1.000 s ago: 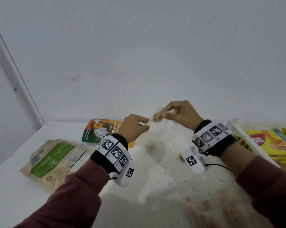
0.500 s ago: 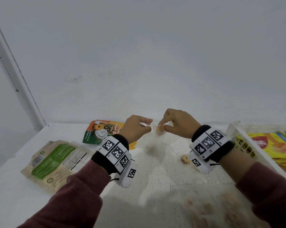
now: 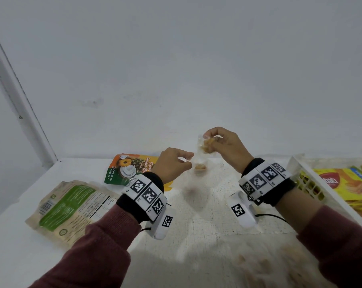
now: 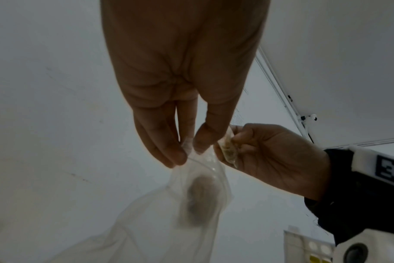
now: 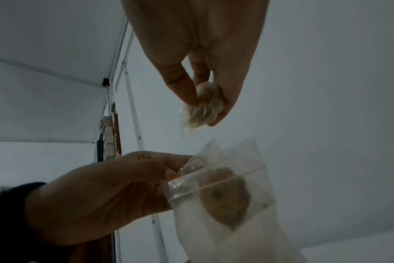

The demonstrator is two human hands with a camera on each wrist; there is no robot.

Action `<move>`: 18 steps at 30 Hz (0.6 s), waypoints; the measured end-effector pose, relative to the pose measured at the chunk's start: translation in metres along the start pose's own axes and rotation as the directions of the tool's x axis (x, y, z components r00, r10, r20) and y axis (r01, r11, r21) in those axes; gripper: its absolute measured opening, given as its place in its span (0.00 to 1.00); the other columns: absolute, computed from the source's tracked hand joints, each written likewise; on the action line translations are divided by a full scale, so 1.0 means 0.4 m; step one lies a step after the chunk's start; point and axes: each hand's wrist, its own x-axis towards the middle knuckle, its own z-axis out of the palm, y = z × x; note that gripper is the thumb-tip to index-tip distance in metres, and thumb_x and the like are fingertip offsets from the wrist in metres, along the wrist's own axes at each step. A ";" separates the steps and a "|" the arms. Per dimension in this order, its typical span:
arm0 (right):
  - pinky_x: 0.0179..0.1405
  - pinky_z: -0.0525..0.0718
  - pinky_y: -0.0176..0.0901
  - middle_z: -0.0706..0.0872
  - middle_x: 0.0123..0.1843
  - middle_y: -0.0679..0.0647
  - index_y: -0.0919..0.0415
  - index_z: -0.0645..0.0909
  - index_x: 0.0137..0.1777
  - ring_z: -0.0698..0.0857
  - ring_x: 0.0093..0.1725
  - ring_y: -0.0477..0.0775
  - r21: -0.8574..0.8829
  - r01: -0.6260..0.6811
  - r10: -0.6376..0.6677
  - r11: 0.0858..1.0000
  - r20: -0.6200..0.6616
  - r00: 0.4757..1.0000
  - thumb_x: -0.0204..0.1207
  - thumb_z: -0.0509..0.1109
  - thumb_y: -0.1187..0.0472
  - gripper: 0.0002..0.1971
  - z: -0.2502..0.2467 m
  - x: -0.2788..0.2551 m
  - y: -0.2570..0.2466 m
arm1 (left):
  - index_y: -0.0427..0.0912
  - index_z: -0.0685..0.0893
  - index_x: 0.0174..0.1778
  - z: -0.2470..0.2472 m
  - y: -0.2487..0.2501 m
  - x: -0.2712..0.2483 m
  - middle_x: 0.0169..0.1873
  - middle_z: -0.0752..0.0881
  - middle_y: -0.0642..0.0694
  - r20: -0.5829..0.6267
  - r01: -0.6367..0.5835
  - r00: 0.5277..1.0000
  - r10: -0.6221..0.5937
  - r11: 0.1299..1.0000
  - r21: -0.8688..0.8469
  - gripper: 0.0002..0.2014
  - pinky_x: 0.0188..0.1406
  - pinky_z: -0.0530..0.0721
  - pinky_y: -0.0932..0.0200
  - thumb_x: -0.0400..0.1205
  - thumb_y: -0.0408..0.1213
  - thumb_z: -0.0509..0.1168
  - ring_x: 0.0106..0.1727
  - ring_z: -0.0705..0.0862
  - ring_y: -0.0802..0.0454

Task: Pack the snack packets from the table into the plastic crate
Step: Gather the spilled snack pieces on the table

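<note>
Table: white table point(image 3: 196, 215) by a plain white wall.
Left hand: left hand point(image 3: 171, 165) pinches the top edge of a clear zip bag point(image 5: 225, 192); the bag hangs long-way down, mouth up, with a snack piece point(image 5: 225, 195) inside.
Right hand: right hand point(image 3: 223, 144) is higher, fingers curled round a small wrapped snack point(image 3: 207, 145).
Far left: orange packet point(image 3: 134, 167) and green packet point(image 3: 72, 206) lie flat.
Right: white crate point(image 3: 313, 183) holds a yellow packet point(image 3: 346, 183).

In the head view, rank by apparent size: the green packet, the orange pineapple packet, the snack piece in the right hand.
1. Green packet, largest, though also nearest the camera.
2. Orange pineapple packet, partly hidden behind the left hand.
3. Snack piece pinched in the right hand, smallest.
</note>
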 end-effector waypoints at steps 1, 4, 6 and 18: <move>0.42 0.85 0.38 0.80 0.42 0.52 0.59 0.77 0.40 0.84 0.35 0.46 0.012 0.011 -0.011 1.000 0.014 1.000 0.76 0.64 0.76 0.11 0.004 0.000 0.001 | 0.38 0.84 0.60 0.000 0.001 0.000 0.59 0.85 0.48 0.001 -0.005 1.000 0.005 1.000 0.001 0.16 0.48 0.77 0.63 0.77 0.28 0.65 0.44 0.84 0.54; 0.48 0.84 0.46 0.83 0.40 0.51 0.59 0.80 0.39 0.84 0.41 0.54 -0.069 0.041 -0.038 0.997 0.048 0.998 0.72 0.71 0.75 0.10 0.009 -0.004 0.011 | 0.41 0.86 0.52 -0.001 0.005 -0.002 0.41 0.86 0.50 -0.003 -0.012 1.000 0.012 1.000 0.003 0.11 0.37 0.76 0.66 0.77 0.28 0.65 0.35 0.81 0.55; 0.44 0.83 0.38 0.84 0.39 0.49 0.58 0.81 0.38 0.84 0.39 0.48 -0.111 0.053 -0.047 0.992 0.057 0.997 0.70 0.73 0.75 0.11 0.012 -0.009 0.019 | 0.46 0.86 0.43 -0.004 0.007 -0.003 0.25 0.82 0.51 0.003 -0.021 1.000 0.021 1.000 -0.002 0.09 0.30 0.73 0.66 0.76 0.27 0.64 0.26 0.76 0.54; 0.44 0.86 0.41 0.85 0.44 0.60 0.51 0.81 0.39 0.83 0.42 0.47 -0.293 0.153 -0.120 0.944 0.128 0.985 0.71 0.72 0.71 0.12 0.003 -0.017 0.031 | 0.42 0.89 0.48 -0.007 0.016 -0.005 0.08 0.73 0.59 0.011 -0.001 1.000 0.001 1.000 -0.004 0.12 0.16 0.65 0.74 0.76 0.26 0.63 0.11 0.65 0.61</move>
